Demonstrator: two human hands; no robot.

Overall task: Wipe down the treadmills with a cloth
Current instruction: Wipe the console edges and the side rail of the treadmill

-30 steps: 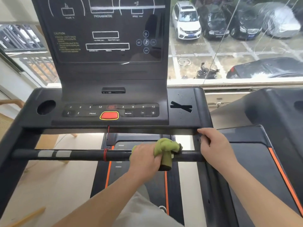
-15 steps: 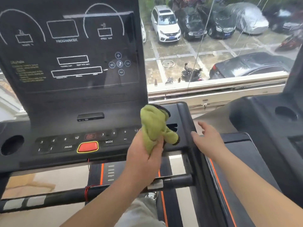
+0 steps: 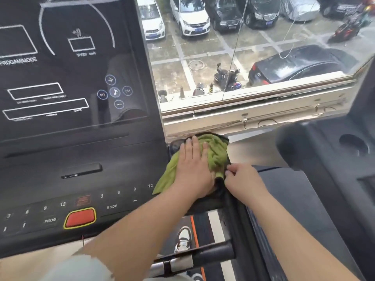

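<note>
A green cloth point(image 3: 217, 153) lies spread over the right end of the black treadmill console point(image 3: 125, 171). My left hand point(image 3: 192, 167) presses flat on the cloth with straight fingers. My right hand point(image 3: 241, 179) is at the console's right edge, its fingertips curled and pinching the cloth's lower right corner. The console's dark display panel point(image 3: 67, 67) rises at the left, with a red stop button point(image 3: 80, 218) and number keys below it.
A second black treadmill point(image 3: 328, 159) stands close on the right. The horizontal handlebar point(image 3: 194, 258) crosses below my arms, above the belt and a shoe point(image 3: 183, 239). A window ledge point(image 3: 263, 110) runs behind, with a car park outside.
My left hand lifted the bunched cloth off the handlebar, carried it up and laid it flat on the console's right end. My right hand left the bar end and took the cloth's corner.
</note>
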